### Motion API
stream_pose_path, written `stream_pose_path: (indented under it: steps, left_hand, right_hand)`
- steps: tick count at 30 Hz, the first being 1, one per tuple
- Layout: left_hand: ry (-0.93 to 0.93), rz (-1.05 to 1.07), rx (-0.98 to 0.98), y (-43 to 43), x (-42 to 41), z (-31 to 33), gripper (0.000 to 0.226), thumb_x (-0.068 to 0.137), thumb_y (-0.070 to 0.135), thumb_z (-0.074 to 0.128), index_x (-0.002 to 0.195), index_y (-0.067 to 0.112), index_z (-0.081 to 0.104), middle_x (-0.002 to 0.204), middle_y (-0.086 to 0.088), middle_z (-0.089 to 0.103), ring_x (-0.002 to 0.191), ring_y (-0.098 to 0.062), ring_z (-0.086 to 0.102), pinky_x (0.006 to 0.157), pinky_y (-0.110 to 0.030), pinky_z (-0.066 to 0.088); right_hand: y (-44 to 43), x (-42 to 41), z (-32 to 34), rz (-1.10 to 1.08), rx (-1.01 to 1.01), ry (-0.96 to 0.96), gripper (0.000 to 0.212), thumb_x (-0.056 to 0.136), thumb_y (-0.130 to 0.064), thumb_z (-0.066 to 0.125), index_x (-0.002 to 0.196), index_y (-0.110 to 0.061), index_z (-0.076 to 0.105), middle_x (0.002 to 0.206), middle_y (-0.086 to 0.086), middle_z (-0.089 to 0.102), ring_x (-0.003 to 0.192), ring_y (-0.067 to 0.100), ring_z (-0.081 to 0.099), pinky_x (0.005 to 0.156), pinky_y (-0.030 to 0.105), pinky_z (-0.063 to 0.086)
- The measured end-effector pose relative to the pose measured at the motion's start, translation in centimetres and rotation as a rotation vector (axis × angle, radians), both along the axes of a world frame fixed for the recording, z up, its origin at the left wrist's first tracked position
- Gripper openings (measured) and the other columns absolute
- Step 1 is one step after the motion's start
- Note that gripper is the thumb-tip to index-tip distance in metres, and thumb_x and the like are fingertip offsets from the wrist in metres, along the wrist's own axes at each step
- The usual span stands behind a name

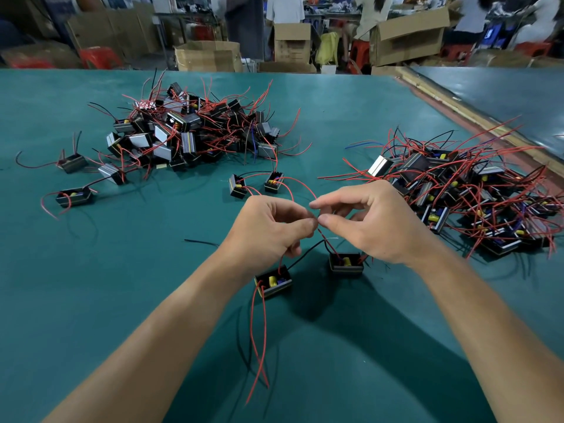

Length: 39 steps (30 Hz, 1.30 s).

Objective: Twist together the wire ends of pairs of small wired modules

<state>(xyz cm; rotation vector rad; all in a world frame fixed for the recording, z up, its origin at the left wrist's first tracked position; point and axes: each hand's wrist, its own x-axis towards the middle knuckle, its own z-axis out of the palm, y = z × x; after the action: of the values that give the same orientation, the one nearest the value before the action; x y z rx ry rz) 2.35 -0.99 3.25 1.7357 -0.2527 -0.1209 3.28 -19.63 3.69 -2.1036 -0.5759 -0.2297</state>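
Two small black modules lie on the green table below my hands: the left module (273, 282) with long red wires trailing toward me, and the right module (345, 264). My left hand (271, 232) and my right hand (374, 221) meet fingertip to fingertip above them, both pinching the red wire ends (320, 230) that rise from the two modules. A bare silvery wire tip (334, 238) sticks out just below my right thumb. Beyond my hands sit two more modules (256, 184), their red wires arching toward my fingers.
A large heap of modules with red and black wires (189, 132) lies at the far left, with a few strays (73, 195) beside it. A second heap (464, 190) sprawls at the right. Cardboard boxes (409, 38) and people stand beyond the table's far edge.
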Motion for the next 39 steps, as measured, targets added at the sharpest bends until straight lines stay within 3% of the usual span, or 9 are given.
stream_pose_path:
  steps: [7,11,15,21,24,26,28,31,39]
  left_hand:
    - [-0.015,0.023,0.015,0.0,-0.1,0.2,0.015,0.085,0.001,0.071,0.073,0.01,0.072,0.053,0.005,0.061,0.04,-0.009,0.048,0.045,-0.019,0.043]
    - [-0.204,0.074,0.187,-0.2,-0.3,0.2,0.012,0.085,0.007,0.073,0.075,0.013,0.075,0.045,0.016,0.057,0.039,-0.002,0.046,0.044,-0.013,0.036]
    - [-0.374,0.088,0.291,-0.4,-0.8,0.0,0.015,0.085,0.008,0.071,0.074,0.017,0.074,0.046,0.023,0.054,0.039,-0.001,0.04,0.044,-0.009,0.03]
    - [-0.04,0.028,0.027,0.0,-0.1,0.5,0.016,0.088,0.005,0.068,0.073,0.006,0.072,0.057,0.001,0.059,0.043,-0.013,0.046,0.048,-0.023,0.042]
    - [0.089,-0.059,-0.033,0.1,-0.2,0.7,0.017,0.088,0.003,0.066,0.072,0.009,0.07,0.056,0.0,0.057,0.045,-0.011,0.045,0.047,-0.021,0.043]
    - [0.148,-0.107,-0.048,0.2,-0.2,0.8,0.015,0.087,0.003,0.065,0.074,0.008,0.069,0.054,0.001,0.054,0.046,-0.011,0.045,0.048,-0.021,0.043]
    - [0.199,-0.129,-0.079,0.3,-0.1,0.9,0.016,0.087,0.003,0.065,0.072,0.009,0.068,0.056,-0.001,0.052,0.049,-0.012,0.044,0.047,-0.019,0.043]
    - [0.254,-0.178,-0.107,0.5,-0.1,1.0,0.022,0.086,0.003,0.064,0.066,0.012,0.066,0.058,-0.004,0.049,0.052,-0.014,0.043,0.047,-0.019,0.042]
    - [0.278,-0.191,-0.055,0.4,-0.2,1.2,0.02,0.084,0.003,0.066,0.066,0.012,0.069,0.055,-0.004,0.049,0.047,-0.015,0.043,0.046,-0.019,0.041]
  right_hand:
    - [-0.2,-0.1,0.2,0.025,-0.051,0.009,0.014,0.084,-0.013,0.071,0.071,-0.018,0.073,0.066,-0.006,0.07,0.061,0.001,0.059,0.062,0.016,0.046]
    - [0.2,0.0,0.2,-0.01,0.003,0.13,0.018,0.077,-0.023,0.067,0.062,-0.012,0.067,0.055,0.005,0.059,0.053,0.01,0.047,0.052,0.03,0.039]
    - [0.5,0.2,-0.1,-0.029,0.157,0.308,0.023,0.081,-0.013,0.069,0.058,-0.007,0.067,0.049,-0.003,0.057,0.049,0.012,0.046,0.049,0.027,0.038]
    - [0.2,-0.1,0.2,0.086,0.189,0.234,0.006,0.076,-0.017,0.068,0.078,-0.013,0.073,0.066,0.003,0.064,0.061,0.012,0.053,0.059,0.029,0.045]
    - [-0.2,-0.2,0.5,0.169,0.172,0.189,0.018,0.078,-0.009,0.067,0.086,-0.021,0.078,0.074,0.013,0.07,0.066,0.016,0.056,0.063,0.033,0.047]
    - [-0.4,-0.1,0.7,0.198,0.154,0.184,0.023,0.078,-0.01,0.068,0.087,-0.028,0.08,0.076,0.011,0.073,0.066,0.016,0.06,0.064,0.034,0.05]
    - [-0.7,-0.1,0.9,0.226,0.18,0.223,0.029,0.076,-0.008,0.07,0.087,-0.034,0.08,0.081,0.003,0.077,0.071,0.011,0.066,0.066,0.029,0.056]
    - [-1.0,-0.2,1.0,0.256,0.189,0.258,0.03,0.075,-0.003,0.073,0.09,-0.027,0.08,0.086,-0.004,0.078,0.078,0.004,0.071,0.07,0.017,0.054]
    - [-0.9,-0.2,1.2,0.276,0.162,0.24,0.02,0.075,-0.005,0.082,0.083,-0.023,0.081,0.083,0.003,0.078,0.074,0.008,0.069,0.07,0.017,0.052]
